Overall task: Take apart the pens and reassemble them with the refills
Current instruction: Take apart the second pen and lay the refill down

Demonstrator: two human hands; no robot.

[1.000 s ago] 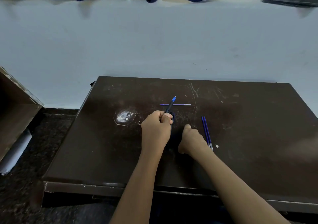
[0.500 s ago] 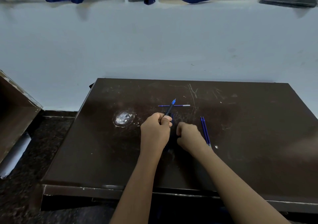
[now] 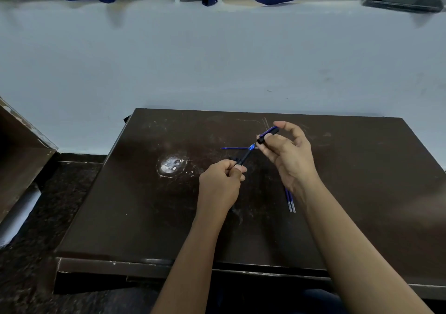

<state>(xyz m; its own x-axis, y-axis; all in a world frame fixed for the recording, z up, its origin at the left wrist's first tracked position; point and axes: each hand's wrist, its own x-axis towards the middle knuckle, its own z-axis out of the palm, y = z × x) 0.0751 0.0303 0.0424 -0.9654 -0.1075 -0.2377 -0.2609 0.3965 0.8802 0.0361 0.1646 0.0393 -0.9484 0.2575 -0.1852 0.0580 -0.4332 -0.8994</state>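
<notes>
Currently, a pale scuff (image 3: 171, 166) is showing at 9 o'clock of the left hand (image 3: 220, 185) on the table (image 3: 120, 217). That hand is gripping the pen (image 3: 245, 157) with fingers curled tight, its blue tip pointing toward 1 o'clock. A single refill (image 3: 233, 148) is lying flat behind the tip. The right hand (image 3: 289, 159) is pinching the cap (image 3: 268, 134) between thumb and forefinger, other fingers loosely spread, just beyond the tip. Two refills (image 3: 290, 201) are lying at 6 o'clock of that hand, partly hidden by the wrist.
</notes>
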